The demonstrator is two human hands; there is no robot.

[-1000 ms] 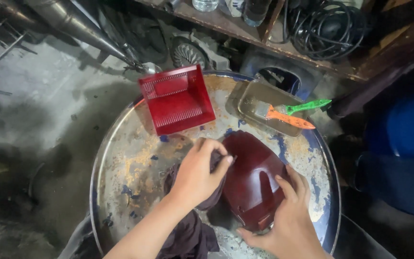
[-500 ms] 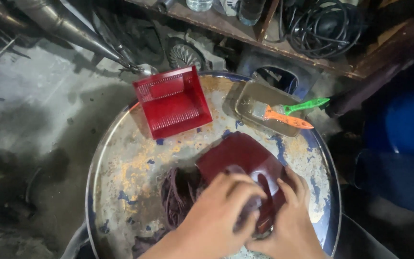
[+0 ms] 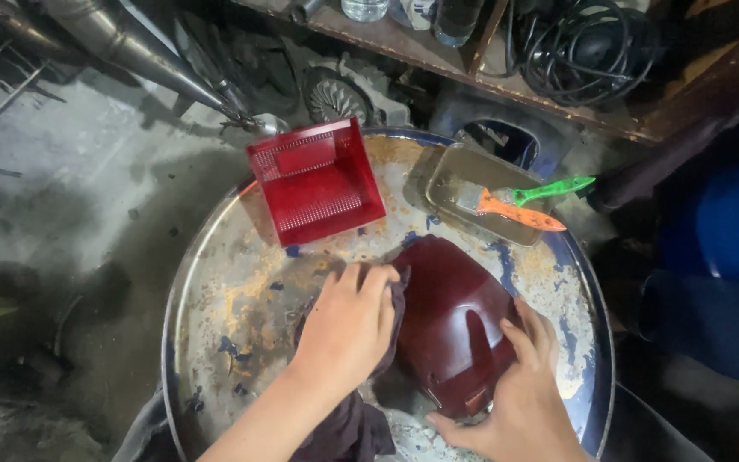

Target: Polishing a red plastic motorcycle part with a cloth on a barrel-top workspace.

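Pressing a dark rag (image 3: 348,419) against the left edge of a glossy maroon shell (image 3: 451,321), my left hand (image 3: 348,329) lies palm down with the fingers closed over the cloth, which bunches under the palm and trails toward my wrist. Half a second ago this same hand was further right, on top of the shell and close to my other hand; a second ago it sat about where it is now. It has gone across the curved face and come back to the near-left side, which I read as one wiping stroke finished and the rubbing not yet over.

The shell rests on the rusty, paint-flecked top of a round metal drum (image 3: 215,291), right of centre and near my body, with its shine catching the light. Its place has barely changed across the three views.

My right hand (image 3: 519,402) cups the shell's lower right corner, fingers spread along the edge and thumb below, a loose steadying hold, not a full clench. It stays there while the left moves.

Further back on the drum, a red ribbed plastic piece (image 3: 316,180) lies flat, well apart from my hands. To its right a shallow metal tray (image 3: 451,175) holds an orange-handled brush (image 3: 515,210) and a green-handled tool (image 3: 553,188), both untouched.
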